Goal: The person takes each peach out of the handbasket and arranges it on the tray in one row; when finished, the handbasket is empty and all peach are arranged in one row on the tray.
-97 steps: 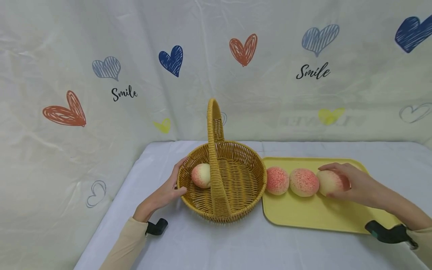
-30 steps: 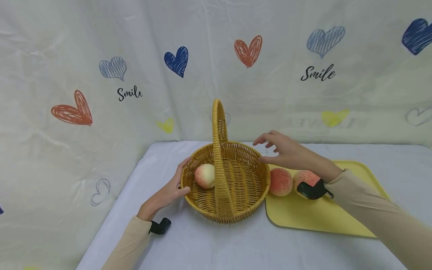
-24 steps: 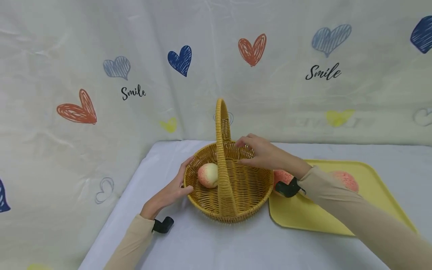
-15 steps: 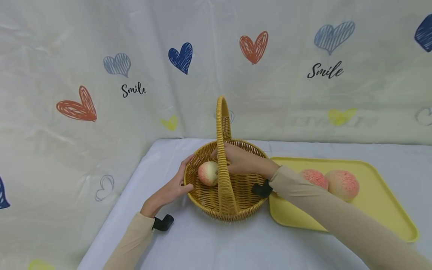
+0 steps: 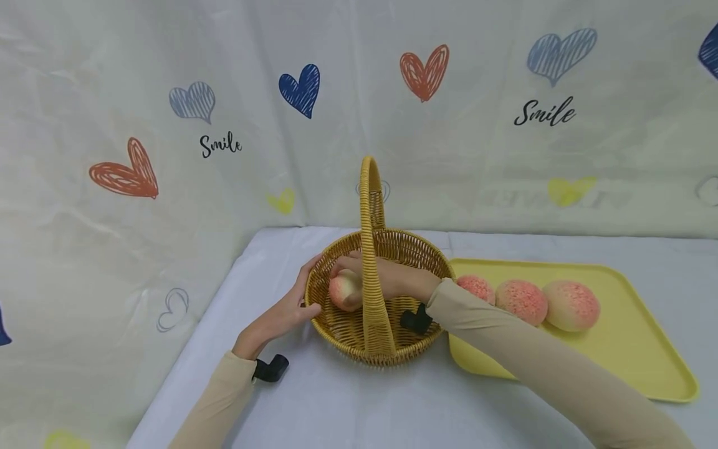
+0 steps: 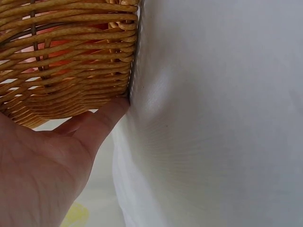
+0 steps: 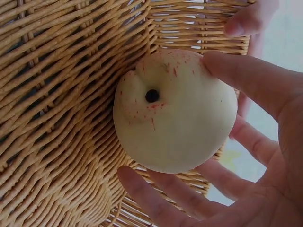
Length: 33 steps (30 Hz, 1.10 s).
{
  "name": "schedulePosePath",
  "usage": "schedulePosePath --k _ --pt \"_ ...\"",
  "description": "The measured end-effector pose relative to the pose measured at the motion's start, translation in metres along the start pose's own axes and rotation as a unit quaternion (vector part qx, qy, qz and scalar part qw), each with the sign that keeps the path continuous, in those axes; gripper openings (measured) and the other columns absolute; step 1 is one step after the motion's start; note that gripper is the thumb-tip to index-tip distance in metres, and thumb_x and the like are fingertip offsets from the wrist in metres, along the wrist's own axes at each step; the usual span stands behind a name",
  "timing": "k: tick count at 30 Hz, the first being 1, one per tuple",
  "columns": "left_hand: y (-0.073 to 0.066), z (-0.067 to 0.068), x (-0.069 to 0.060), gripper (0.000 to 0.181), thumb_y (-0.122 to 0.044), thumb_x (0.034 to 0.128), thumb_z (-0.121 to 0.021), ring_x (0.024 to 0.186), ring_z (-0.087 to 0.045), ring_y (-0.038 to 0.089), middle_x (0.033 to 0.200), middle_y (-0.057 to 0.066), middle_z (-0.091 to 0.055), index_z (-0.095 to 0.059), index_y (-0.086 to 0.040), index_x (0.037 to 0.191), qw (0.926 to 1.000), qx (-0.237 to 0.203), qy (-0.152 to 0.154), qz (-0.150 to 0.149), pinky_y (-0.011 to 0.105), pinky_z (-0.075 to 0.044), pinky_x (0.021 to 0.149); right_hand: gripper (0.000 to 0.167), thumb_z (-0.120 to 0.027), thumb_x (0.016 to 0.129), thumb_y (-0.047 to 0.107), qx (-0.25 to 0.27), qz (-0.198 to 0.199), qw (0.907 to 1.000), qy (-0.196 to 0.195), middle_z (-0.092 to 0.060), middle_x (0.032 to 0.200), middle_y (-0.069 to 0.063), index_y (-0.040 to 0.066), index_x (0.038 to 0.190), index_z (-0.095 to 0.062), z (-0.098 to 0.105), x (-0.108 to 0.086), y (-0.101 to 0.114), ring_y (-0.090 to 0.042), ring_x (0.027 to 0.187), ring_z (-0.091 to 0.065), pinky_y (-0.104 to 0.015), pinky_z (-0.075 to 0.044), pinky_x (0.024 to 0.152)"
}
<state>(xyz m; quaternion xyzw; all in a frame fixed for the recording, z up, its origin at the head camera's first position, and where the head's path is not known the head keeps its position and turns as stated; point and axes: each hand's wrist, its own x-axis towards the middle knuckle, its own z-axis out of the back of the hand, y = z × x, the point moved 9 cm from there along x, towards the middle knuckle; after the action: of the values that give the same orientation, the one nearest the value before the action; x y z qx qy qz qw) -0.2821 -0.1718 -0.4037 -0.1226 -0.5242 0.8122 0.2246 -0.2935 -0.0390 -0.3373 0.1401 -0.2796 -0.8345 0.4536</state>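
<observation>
A brown wicker basket (image 5: 415, 246) with a tall handle (image 5: 370, 262) stands on the table. My left hand (image 5: 283, 315) grips its left side, thumb at the rim and the other fingers along the outer wall. Inside, on the left, lies a pale peach with a red blush (image 5: 339, 292). Reaching under the handle, my right hand (image 5: 395, 279) holds this peach; in the right wrist view the thumb presses one side and the fingers curl round the other. The handle hides part of the right hand in the head view.
A yellow tray (image 5: 628, 349) lies right of the basket, partly covered by the right sleeve. On it sit three peaches in a row: one by the basket (image 5: 475, 288), a middle one (image 5: 523, 301) and a right one (image 5: 571, 305). A heart-printed cloth (image 5: 477, 156) hangs behind.
My right hand has left the rightmost peach on the tray, moved left over the basket rim and taken hold of the peach inside. The left hand stays on the basket.
</observation>
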Motion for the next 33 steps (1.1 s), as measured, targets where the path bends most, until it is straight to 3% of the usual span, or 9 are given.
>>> schedulePosePath --k 8,20,26,33 --pt "-0.004 0.000 0.002 0.101 -0.006 0.0859 -0.054 0.157 -0.012 0.031 0.174 0.008 0.000 0.002 -0.025 0.168 1.0000 -0.001 0.001 -0.004 0.056 -0.016 0.122 0.057 -0.081 0.087 0.024 -0.026 -0.006 0.9996 0.014 -0.048 0.125 -0.017 0.009 0.138 -0.062 0.002 0.000 -0.001 -0.025 0.111 -0.046 -0.041 -0.048 0.093" --pt "-0.002 -0.001 0.001 0.101 -0.008 0.0858 -0.054 0.156 -0.016 0.036 0.174 0.011 0.001 0.003 -0.022 0.168 1.0000 0.001 0.003 -0.001 0.059 -0.019 0.121 0.047 -0.081 0.088 0.024 -0.040 -0.002 0.9980 0.050 -0.057 0.117 -0.010 0.008 0.129 -0.064 0.002 -0.001 0.004 -0.019 0.104 -0.048 -0.033 -0.048 0.089" --pt "-0.003 -0.001 0.001 0.101 -0.009 0.0863 -0.054 0.155 -0.016 0.038 0.174 0.011 0.003 0.003 -0.023 0.168 1.0000 0.004 0.003 0.005 0.060 -0.020 0.120 0.046 -0.081 0.088 0.018 -0.063 -0.011 0.9949 0.077 -0.062 0.119 -0.008 0.009 0.131 -0.065 -0.003 -0.006 0.004 -0.019 0.110 -0.051 -0.032 -0.049 0.093" --pt "-0.001 -0.001 0.001 0.101 -0.009 0.0866 -0.054 0.154 -0.018 0.040 0.174 0.012 0.003 0.003 -0.022 0.168 1.0000 0.002 0.001 0.004 0.060 -0.021 0.119 0.039 -0.081 0.090 0.020 -0.059 -0.003 0.9955 0.074 -0.060 0.112 -0.005 0.011 0.125 -0.066 -0.004 -0.011 0.004 -0.016 0.101 -0.053 -0.029 -0.050 0.087"
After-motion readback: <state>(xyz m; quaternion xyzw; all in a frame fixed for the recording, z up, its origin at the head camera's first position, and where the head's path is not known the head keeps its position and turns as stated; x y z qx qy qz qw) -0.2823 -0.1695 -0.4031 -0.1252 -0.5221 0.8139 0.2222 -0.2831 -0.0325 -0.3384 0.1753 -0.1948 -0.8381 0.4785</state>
